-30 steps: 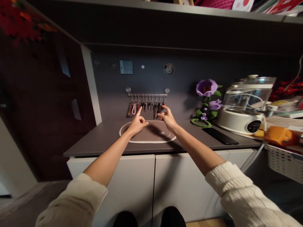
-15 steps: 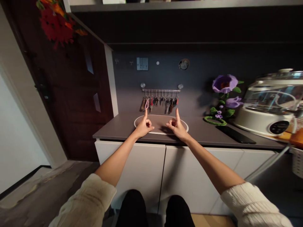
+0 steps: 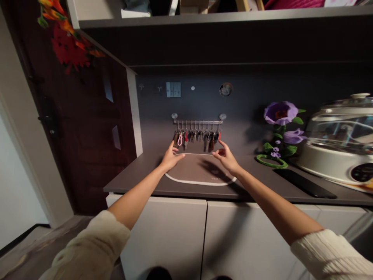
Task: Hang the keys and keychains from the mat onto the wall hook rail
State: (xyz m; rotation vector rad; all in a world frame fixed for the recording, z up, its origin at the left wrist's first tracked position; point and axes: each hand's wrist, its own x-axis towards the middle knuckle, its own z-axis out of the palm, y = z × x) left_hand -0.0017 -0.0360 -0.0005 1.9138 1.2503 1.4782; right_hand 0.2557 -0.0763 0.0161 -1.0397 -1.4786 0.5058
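Observation:
Several keys (image 3: 199,135) hang in a row from a clear hook rail (image 3: 198,122) fixed to the dark back wall. My left hand (image 3: 170,158) is raised over the left end of a brown mat (image 3: 195,169) with a white edge, its thumb stretched away from the fingers and nothing in it. Over the mat's right end is my right hand (image 3: 226,156), empty too, with thumb and fingers apart. In the picture its fingertips lie just under a red tag (image 3: 219,135) on the rail. The left fingertips are close below a brown key holder (image 3: 175,137) and a pink loop (image 3: 180,139).
On the right of the counter (image 3: 131,177) are a black phone (image 3: 304,182), purple craft flowers (image 3: 281,112) with a green ring base, and a white appliance (image 3: 335,155) with a clear cover. A shelf (image 3: 204,19) juts out overhead. At left stands a dark red door (image 3: 87,136).
Both hands have moved forward toward the hanging keys and slightly apart. Their fingers have uncurled from the earlier thumb-to-finger circles. The view has come closer and tilted up.

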